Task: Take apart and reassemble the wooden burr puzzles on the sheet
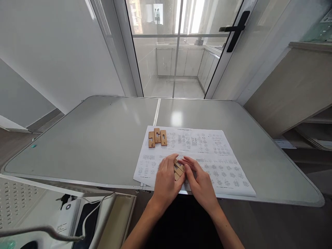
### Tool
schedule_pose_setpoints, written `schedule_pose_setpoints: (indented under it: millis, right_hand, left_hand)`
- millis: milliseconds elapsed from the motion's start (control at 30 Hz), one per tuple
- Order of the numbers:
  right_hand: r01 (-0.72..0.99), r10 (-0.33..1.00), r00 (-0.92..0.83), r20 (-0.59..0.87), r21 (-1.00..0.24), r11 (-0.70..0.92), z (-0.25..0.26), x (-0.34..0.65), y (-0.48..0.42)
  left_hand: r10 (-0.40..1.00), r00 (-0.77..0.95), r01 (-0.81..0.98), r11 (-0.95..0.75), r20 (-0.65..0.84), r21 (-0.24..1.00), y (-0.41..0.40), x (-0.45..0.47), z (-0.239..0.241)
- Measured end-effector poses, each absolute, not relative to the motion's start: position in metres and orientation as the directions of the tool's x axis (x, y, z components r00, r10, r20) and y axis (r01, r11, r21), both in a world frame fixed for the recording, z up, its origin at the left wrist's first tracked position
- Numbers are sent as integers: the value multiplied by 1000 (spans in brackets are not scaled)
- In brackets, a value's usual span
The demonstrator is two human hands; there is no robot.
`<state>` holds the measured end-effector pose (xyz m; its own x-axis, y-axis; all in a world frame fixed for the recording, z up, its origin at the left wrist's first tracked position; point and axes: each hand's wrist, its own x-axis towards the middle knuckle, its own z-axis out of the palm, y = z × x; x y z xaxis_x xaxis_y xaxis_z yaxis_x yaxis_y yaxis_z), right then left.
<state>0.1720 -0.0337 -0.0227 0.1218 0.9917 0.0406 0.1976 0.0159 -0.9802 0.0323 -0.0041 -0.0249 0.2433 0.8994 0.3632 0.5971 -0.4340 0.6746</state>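
Note:
My left hand [166, 178] and my right hand [198, 178] meet at the near edge of a grey table [98, 138], both with fingers closed around a small cluster of wooden puzzle pieces [178, 169] held between them. The cluster rests on a white instruction sheet [207, 152] printed with many small diagrams. Three more notched wooden pieces [157, 137] lie side by side on the sheet's far left corner, a hand's length beyond my left hand.
A glass door [178, 52] with a black handle [234, 29] stands behind the table. A wooden cabinet [293, 83] is on the right. At lower left sit a white perforated box [23, 204], a white device [66, 216] and a cable [85, 221].

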Motion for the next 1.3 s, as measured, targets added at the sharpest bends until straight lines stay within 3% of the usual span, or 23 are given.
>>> schedule_pose_setpoints:
  millis: [267, 500, 800, 1033, 1300]
  right_hand:
    - [263, 988, 115, 103, -962, 70, -24, 172, -33]
    - [309, 989, 122, 89, -950, 47, -20, 172, -34]
    - [348, 993, 95, 66, -937, 29, -21, 174, -34]
    - [354, 992, 97, 77, -934, 38, -22, 174, -34]
    - [191, 996, 84, 44, -981, 27, -14, 179, -35]
  left_hand:
    - [910, 118, 725, -352, 397, 592, -2, 32, -29]
    - [902, 73, 823, -295, 425, 485, 10, 7, -29]
    - [910, -9, 880, -189, 414, 435, 31, -7, -32]
    - [906, 9, 865, -219, 423, 452, 45, -17, -32]
    - [838, 178, 739, -460, 516, 492, 4, 17, -12]
